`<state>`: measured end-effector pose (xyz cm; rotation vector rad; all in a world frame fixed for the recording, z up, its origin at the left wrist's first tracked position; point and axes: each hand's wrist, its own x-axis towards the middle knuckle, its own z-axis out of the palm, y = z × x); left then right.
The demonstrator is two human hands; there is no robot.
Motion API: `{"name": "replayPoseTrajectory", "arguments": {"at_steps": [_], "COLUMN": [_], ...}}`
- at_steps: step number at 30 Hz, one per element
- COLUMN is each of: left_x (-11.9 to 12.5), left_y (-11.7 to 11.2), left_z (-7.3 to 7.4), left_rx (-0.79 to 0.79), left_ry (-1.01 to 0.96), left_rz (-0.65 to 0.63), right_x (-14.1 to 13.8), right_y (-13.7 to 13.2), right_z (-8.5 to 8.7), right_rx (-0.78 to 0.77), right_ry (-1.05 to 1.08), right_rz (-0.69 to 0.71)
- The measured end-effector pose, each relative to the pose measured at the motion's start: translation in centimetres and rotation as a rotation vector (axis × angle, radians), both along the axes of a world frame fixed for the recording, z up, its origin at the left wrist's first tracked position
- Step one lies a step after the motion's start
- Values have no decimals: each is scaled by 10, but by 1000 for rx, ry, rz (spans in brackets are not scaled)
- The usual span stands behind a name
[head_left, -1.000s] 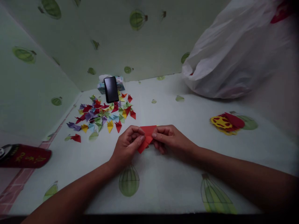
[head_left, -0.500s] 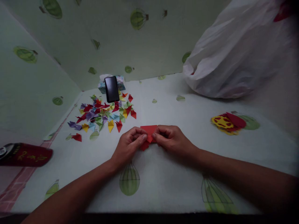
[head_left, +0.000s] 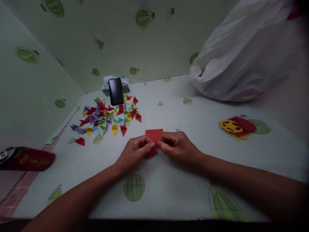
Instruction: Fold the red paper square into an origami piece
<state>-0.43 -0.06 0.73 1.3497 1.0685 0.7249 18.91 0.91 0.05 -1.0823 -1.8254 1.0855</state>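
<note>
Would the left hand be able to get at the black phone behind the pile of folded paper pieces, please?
Probably yes. The left hand shares its grip on the red paper with the right hand, so it must let go first. Only low folded paper pieces lie between it and the black phone.

The hands close in on each other: the left hand (head_left: pixel 135 154) and right hand (head_left: pixel 177 146) now meet thumb to thumb over the red paper (head_left: pixel 154 136), where a second ago a gap of paper shows between them. The paper's lower left corner, which earlier juts out below the left thumb, is now mostly tucked under the fingers, only a small red tip showing. The paper's top now reads as a narrower, squarer flap above the fingertips.
</note>
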Motion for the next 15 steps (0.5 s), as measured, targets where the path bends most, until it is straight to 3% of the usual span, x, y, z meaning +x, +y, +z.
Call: {"name": "replayPoseTrajectory", "arguments": {"at_steps": [6,15], "left_x": [0,1], "left_y": [0,-1], "left_z": [3,3], "left_rx": [-146,-188], "left_ry": [-127,-139], "left_rz": [-31,-34], "right_x": [3,3], "right_y": [2,4], "right_z": [7,7], "right_rx": [-443,-529], "right_ry": [167,213], "right_rz": [123,173]}}
